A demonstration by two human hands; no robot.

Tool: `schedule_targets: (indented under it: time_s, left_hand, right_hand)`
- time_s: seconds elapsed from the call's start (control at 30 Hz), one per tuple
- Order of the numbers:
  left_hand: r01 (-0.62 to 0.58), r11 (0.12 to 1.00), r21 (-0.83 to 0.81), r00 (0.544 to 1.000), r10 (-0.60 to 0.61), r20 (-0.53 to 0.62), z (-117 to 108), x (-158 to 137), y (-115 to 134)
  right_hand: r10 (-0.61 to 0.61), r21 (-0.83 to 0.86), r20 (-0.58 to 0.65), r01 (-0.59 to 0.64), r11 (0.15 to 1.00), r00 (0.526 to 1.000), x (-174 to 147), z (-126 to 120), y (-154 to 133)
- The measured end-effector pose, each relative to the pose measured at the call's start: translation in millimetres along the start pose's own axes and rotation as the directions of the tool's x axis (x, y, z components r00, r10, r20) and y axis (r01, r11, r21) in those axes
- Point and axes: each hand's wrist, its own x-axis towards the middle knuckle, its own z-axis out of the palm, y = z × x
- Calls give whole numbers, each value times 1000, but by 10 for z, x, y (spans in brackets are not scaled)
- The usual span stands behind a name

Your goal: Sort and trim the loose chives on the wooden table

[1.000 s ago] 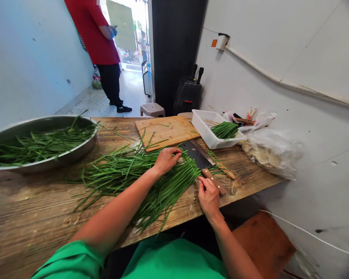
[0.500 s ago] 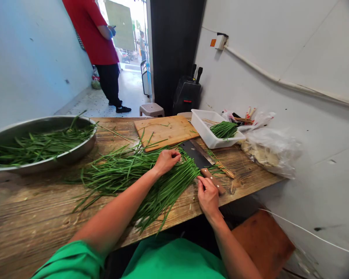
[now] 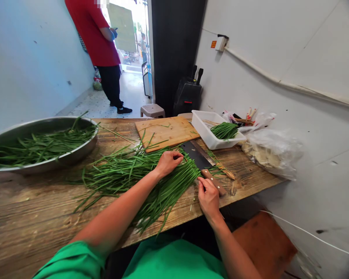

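A wide bunch of long green garlic chives lies across the wooden table, with the stem ends toward the right. Over the upper part of the bunch is my left hand, its thumb and fingers pinched together; what they hold, if anything, is too small to see. My right hand is also closed in a pinch, fingertips right at the stem ends; I cannot make out what is between them. A cleaver rests just beyond my right hand, its wooden handle toward me. Thin wooden skewers lie beside the blade.
A metal basin of loose chives stands at left. Behind the bunch are a cutting board and a white plastic tub holding chives. Plastic bags sit at right. A person in red stands near the doorway.
The whole view has shifted very slightly. Both hands keep their pinched pose in nearly the same places, and the chives and cleaver have not visibly moved.
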Motion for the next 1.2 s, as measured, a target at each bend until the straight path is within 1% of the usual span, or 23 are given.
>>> schedule_targets:
  time_s: [0.1, 0.17, 0.23, 0.3, 0.33, 0.37, 0.43, 0.47, 0.5, 0.53, 0.6, 0.67, 0.73, 0.8, 0.9, 0.97, 1.03, 1.1, 1.2]
  left_hand:
    - [-9, 1000, -5, 1000, 9, 12, 38, -11, -18]
    - [-19, 1000, -19, 998, 20, 55, 57, -26, -13]
    - [-42, 998, -36, 990, 47, 136, 36, -35, 4]
    - [-83, 996, -37, 967, 89, 239, -44, -24, 19]
    - [-95, 995, -18, 961, 96, 258, -101, -12, 21]
    - [-94, 995, 16, 967, 87, 241, -163, 4, 18]
    - [-63, 992, 106, 989, 48, 141, -268, 33, 1]
    - [-50, 987, 151, 995, 37, 92, -299, 42, -12]
    - [-58, 979, 194, 996, 44, 76, -310, 45, -26]
    - [-93, 967, 237, 993, 71, 98, -303, 43, -38]
    - [-198, 924, 328, 971, 139, 193, -246, 27, -61]
    - [-272, 867, 417, 947, 166, 274, -169, 8, -81]
    - [-282, 830, 481, 941, 140, 309, -112, -3, -98]
    - [-259, 821, 508, 945, 107, 309, -90, -5, -108]
    - [-208, 860, 466, 964, 99, 248, -104, 0, -96]
    - [-148, 911, 386, 981, 85, 174, -119, 8, -78]
    - [-75, 954, 292, 992, 43, 115, -123, 18, -63]
    - [-24, 974, 223, 996, 3, 94, -113, 29, -59]
    - [-11, 989, 150, 995, -4, 97, -89, 39, -62]
  right_hand:
    - [-3, 2, -2, 3, 1000, 1000, 1, 0, -2]
    - [-5, 1, -7, 5, 1000, 1000, 2, 3, -1]
    - [-5, -4, -12, 5, 1000, 1000, 4, 5, 0]
    - [-5, -6, -15, 4, 1000, 1000, 5, 4, -3]
    - [-6, -3, -15, 5, 1000, 1000, 4, 2, -7]
    - [-7, 2, -18, 7, 1000, 1000, 2, -3, -13]
    - [-11, 18, -35, 12, 1000, 999, -9, -17, -31]
    - [-14, 28, -50, 15, 999, 999, -18, -26, -42]
    - [-18, 39, -69, 21, 999, 997, -29, -36, -53]
    - [-26, 48, -90, 31, 998, 996, -40, -46, -63]
    - [-46, 61, -133, 55, 997, 990, -61, -62, -77]
    - [-60, 63, -158, 70, 996, 986, -76, -71, -80]
    - [-62, 65, -153, 72, 995, 986, -83, -73, -76]
    - [-58, 68, -133, 67, 995, 989, -82, -69, -67]
    - [-46, 65, -120, 54, 996, 992, -75, -60, -52]
    - [-36, 58, -113, 43, 997, 993, -68, -51, -43]
    - [-27, 50, -97, 32, 998, 995, -61, -41, -35]
    - [-21, 44, -84, 25, 999, 996, -56, -33, -27]
    - [-15, 49, -80, 19, 999, 997, -49, -24, -19]
